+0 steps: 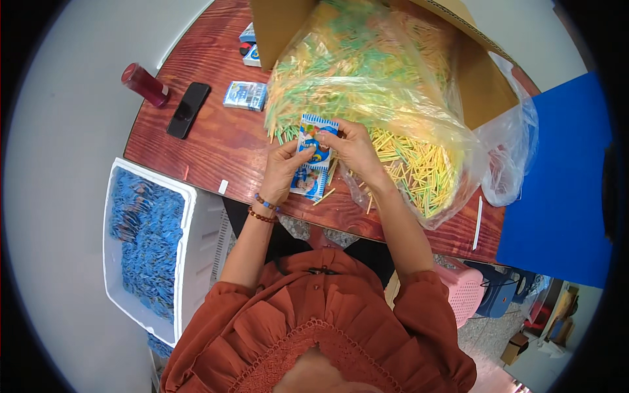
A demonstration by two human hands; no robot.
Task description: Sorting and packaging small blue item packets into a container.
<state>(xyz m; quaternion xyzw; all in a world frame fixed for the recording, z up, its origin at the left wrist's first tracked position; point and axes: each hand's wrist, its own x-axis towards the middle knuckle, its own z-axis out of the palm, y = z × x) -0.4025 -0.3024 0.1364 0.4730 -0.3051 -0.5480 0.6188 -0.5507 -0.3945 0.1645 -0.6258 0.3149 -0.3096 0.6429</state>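
Between my two hands, above the table's near edge, is a small blue-and-white printed packet [317, 124]. My left hand [285, 168] pinches it from the left, thumb across its lower front. My right hand [358, 149] grips its upper right side, thumb on the front. A second blue-and-white packet [309, 181] shows just below; whether the two are joined I cannot tell. Right beyond my hands, a big clear plastic bag [386, 88] lies open, full of thin yellow, green and orange sticks [422, 173]. Some sticks have spilled beside my hands.
A cardboard box [488, 98] surrounds the bag's far side. On the reddish wooden table [216, 141] lie a phone [189, 110], a dark red bottle [145, 85] and a stack of packets [245, 95]. A white foam box [190, 196] of blue pieces stands at left, a blue panel [557, 177] at right.
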